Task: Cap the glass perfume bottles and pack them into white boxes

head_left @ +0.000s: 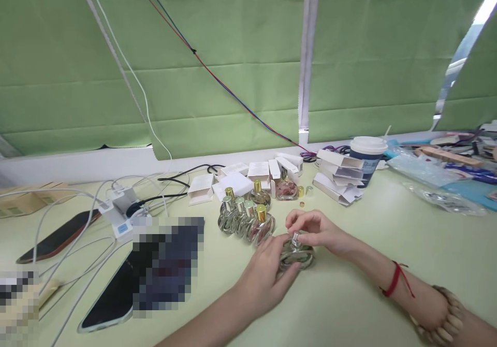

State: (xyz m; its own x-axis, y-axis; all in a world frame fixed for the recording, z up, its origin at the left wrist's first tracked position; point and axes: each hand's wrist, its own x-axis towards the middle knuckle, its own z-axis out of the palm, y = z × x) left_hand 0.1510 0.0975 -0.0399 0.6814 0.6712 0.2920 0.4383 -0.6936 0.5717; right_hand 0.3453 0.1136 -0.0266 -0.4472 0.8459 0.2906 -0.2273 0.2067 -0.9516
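A clear glass bottle (297,256) with a silver neck stands on the pale green table. My left hand (267,272) wraps round its left side, thumb along the front. At its top, the fingers of my right hand (312,228) are bent around the silver neck. Just left of my hands, several round glass bottles (248,222) with gold and silver caps stand close together. Behind them are a bottle with a gold cap (260,196) and a pinkish bottle (287,189). Two loose caps (305,191) and a small ring (302,204) lie nearby.
White boxes (233,185) lie behind the bottles, and more are stacked (339,176) beside a lidded cup (367,158). At left are a power strip (120,212), cables and a phone (111,298). Plastic bags (427,168) cover the far right.
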